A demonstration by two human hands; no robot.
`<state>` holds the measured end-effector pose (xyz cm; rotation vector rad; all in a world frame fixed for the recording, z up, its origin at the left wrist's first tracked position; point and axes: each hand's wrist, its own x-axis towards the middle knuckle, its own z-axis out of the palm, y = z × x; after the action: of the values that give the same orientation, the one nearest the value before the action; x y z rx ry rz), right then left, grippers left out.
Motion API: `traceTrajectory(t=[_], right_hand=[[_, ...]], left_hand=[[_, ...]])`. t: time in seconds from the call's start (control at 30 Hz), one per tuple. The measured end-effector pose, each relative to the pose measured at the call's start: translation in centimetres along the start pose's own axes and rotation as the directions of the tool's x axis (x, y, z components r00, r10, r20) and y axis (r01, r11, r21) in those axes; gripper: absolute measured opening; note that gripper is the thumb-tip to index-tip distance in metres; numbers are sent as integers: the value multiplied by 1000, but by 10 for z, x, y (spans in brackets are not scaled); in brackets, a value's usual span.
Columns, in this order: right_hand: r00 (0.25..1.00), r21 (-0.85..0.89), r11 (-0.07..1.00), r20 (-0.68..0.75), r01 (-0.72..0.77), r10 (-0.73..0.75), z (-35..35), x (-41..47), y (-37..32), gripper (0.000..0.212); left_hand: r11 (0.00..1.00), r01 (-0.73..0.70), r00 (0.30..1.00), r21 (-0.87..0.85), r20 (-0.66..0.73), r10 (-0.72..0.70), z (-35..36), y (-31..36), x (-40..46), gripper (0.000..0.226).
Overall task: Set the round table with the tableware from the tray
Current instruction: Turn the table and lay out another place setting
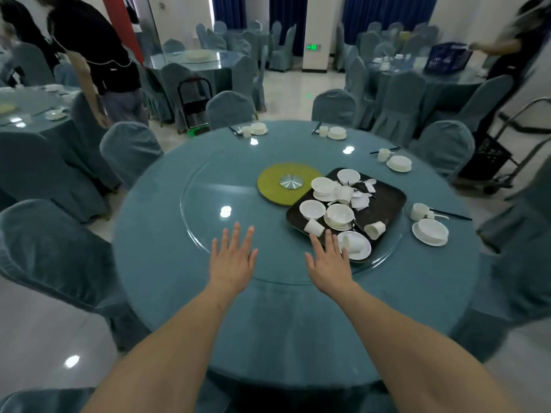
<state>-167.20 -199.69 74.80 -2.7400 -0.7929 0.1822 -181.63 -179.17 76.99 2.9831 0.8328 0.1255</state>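
- I see the round table (167,293) filling most of my view, covered in blue-grey cloth, with blue-covered chairs (131,150) ringed around it
- On the table sits a glass turntable (208,186), and at its centre a yellow-green disc (269,180) with a metal hub (291,180)
- The dark tray (384,204) lies on the turntable, right of centre; its long axis runs from near-left to far-right, one corner overlapping the disc
- In the tray I make out white bowls (312,209), a plate (357,251) at the near corner with a cup lying on it, two tipped cups (314,227) pointing sideways, and a jumble of spoons (362,193) towards the far side
- Four places are already laid along the far and right rim, each a bowl on a plate with a cup beside; the nearest setting (430,231) sits just right of the tray
- My left hand (232,257) is flat over the near edge of the glass, fingers spread and straight, pointing away from me, holding nothing
- My right hand (328,260) is likewise released, fingers straight, their tips reaching the tray's near corner just beside the plate; whether they touch it I cannot tell
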Motion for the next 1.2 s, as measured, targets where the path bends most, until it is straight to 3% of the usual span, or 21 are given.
traceTrajectory(t=[0.3,0.87,1.2], right_hand=[[994,-51,995,61,-86,89,33,35,-10,61],[935,-121,970,264,-210,235,92,36,10,57],[886,-129,969,392,-213,247,117,56,45,60]], left_hand=[[992,-64,992,-110,99,75,37,-4,62,60],[941,-233,913,-244,279,298,118,13,82,59],[936,-260,807,-239,478,346,167,28,91,58]])
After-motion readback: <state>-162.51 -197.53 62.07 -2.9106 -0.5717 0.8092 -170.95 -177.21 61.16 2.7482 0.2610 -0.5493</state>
